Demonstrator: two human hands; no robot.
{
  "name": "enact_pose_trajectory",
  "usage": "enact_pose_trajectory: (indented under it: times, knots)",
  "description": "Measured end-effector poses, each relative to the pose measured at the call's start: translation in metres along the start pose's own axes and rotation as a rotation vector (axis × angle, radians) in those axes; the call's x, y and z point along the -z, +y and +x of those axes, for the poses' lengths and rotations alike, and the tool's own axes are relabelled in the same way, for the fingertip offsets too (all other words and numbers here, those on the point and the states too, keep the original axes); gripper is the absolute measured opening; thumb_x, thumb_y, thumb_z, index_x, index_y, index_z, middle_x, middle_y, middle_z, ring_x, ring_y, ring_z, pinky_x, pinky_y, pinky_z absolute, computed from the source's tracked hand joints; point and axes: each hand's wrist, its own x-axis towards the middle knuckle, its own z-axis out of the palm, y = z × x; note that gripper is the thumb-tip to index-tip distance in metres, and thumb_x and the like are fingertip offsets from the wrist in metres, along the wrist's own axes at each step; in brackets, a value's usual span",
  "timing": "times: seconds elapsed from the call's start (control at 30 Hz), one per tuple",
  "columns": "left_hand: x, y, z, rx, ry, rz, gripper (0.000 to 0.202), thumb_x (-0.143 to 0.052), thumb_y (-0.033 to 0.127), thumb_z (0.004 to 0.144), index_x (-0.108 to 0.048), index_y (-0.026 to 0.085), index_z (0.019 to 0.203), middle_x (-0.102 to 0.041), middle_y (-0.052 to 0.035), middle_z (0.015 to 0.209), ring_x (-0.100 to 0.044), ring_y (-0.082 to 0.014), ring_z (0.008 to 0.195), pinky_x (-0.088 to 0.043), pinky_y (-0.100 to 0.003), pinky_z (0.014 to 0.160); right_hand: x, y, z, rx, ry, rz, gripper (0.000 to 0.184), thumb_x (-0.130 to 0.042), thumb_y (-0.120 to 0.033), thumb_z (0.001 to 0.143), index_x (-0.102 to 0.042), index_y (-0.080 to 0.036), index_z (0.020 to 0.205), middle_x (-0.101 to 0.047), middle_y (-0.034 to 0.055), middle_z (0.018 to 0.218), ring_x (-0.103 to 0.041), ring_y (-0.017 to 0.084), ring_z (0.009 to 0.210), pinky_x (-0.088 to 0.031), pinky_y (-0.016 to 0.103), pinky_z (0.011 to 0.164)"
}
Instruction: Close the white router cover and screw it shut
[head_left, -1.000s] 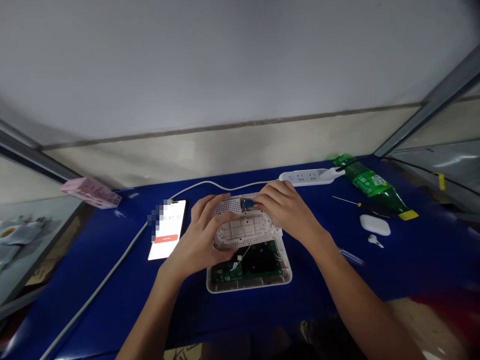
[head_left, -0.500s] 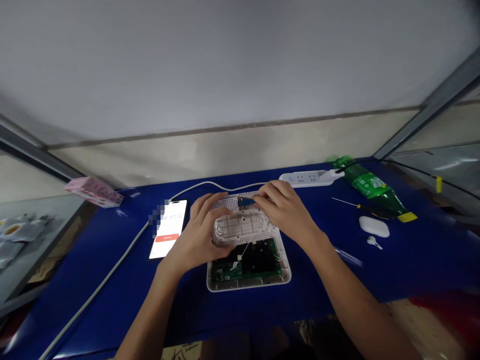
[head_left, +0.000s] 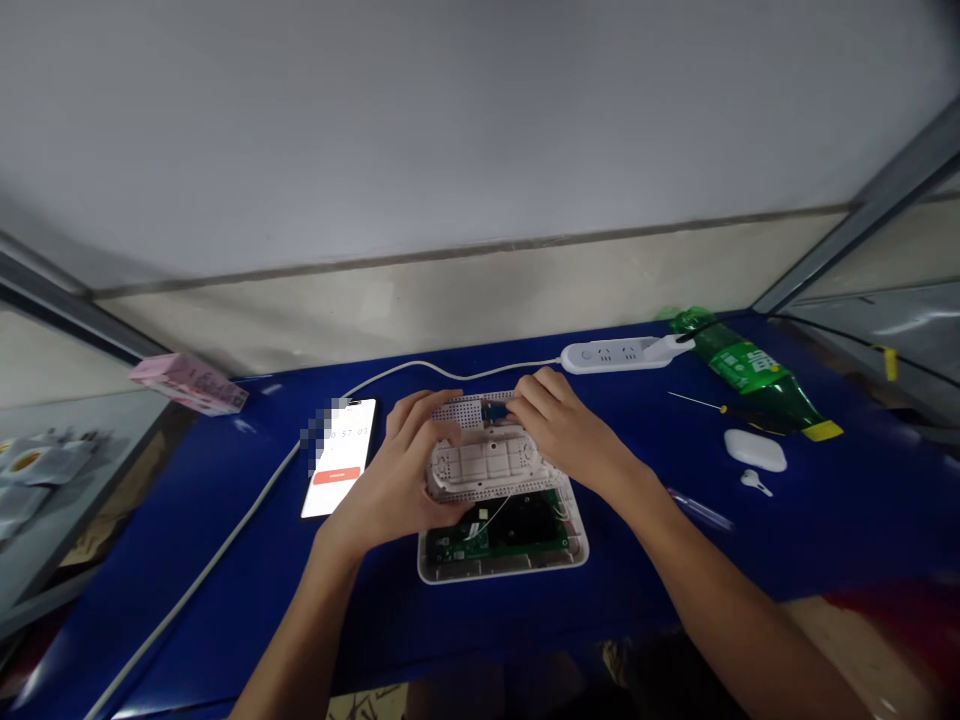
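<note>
An opened white device lies on the blue table; its base [head_left: 502, 568] holds a green circuit board [head_left: 495, 535]. My left hand [head_left: 401, 478] grips the white perforated cover [head_left: 487, 462], which is raised over the base with its inner side up. A thin white wire runs from cover to board. My right hand [head_left: 559, 430] pinches a small blue part [head_left: 493, 411] at the cover's far edge.
A phone [head_left: 339, 455] with a lit screen lies left of my hands. A white power strip [head_left: 622, 354] and its cable run along the back. At right are a green bottle [head_left: 750, 375] on its side, a thin screwdriver [head_left: 705, 405], a white earbud case [head_left: 755, 449] and an earbud [head_left: 754, 482]. A pink box [head_left: 187, 382] is at the far left.
The cover has tilted slightly in my hands, and my right fingers have shifted a little along its far edge on the blue part. Nothing else has moved.
</note>
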Motion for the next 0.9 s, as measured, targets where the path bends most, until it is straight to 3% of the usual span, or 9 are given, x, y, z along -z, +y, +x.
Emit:
enact_pose_trajectory:
  times: [0.17,0.3,0.43,0.7,0.9]
  knots:
    - [-0.005,-0.004,-0.001,0.008,-0.052,0.085,0.072,-0.097,0.011,0.08,-0.052,0.033,0.133,-0.056,-0.0179,0.178,-0.048,-0.0516,0.169,-0.058,-0.083,0.126,-0.009,0.006,0.0,-0.016,0.102,0.12,0.022,-0.073,-0.003,0.108,-0.08,-0.021,0.098,-0.074,0.0073,0.099,-0.064,0.028,0.103,-0.061,0.043,0.091]
    - [-0.008,-0.009,0.0,-0.007,-0.019,0.077,0.076,-0.098,0.013,0.08,-0.054,0.033,0.139,-0.055,-0.0178,0.179,-0.049,-0.0521,0.169,-0.056,-0.084,0.128,-0.012,0.014,-0.001,-0.101,0.185,0.274,0.009,-0.081,-0.016,0.111,-0.081,-0.021,0.103,-0.074,0.0053,0.1,-0.062,0.025,0.101,-0.057,0.042,0.092]
    - [-0.006,-0.01,0.002,-0.006,0.016,0.029,0.079,-0.098,0.014,0.08,-0.052,0.032,0.141,-0.055,-0.0197,0.179,-0.049,-0.0516,0.169,-0.057,-0.083,0.126,-0.008,0.018,-0.001,-0.158,0.183,0.345,0.009,-0.078,-0.023,0.115,-0.081,-0.023,0.107,-0.071,0.0061,0.104,-0.06,0.024,0.103,-0.054,0.042,0.094]
    - [-0.008,-0.012,0.001,-0.003,0.021,0.011,0.083,-0.101,0.014,0.077,-0.05,0.029,0.141,-0.058,-0.0192,0.178,-0.049,-0.0473,0.169,-0.059,-0.076,0.127,-0.006,0.019,-0.001,-0.127,0.197,0.45,0.008,-0.072,-0.019,0.117,-0.076,-0.022,0.111,-0.072,0.0075,0.109,-0.063,0.026,0.106,-0.057,0.043,0.095]
    - [-0.011,-0.006,0.001,-0.133,0.107,0.221,0.068,-0.096,0.015,0.088,-0.054,0.025,0.14,-0.061,-0.0243,0.177,-0.055,-0.0476,0.167,-0.057,-0.076,0.131,-0.002,0.022,-0.004,-0.229,0.205,0.59,0.008,-0.072,-0.024,0.116,-0.08,-0.027,0.115,-0.074,0.0087,0.115,-0.066,0.029,0.111,-0.058,0.05,0.102]
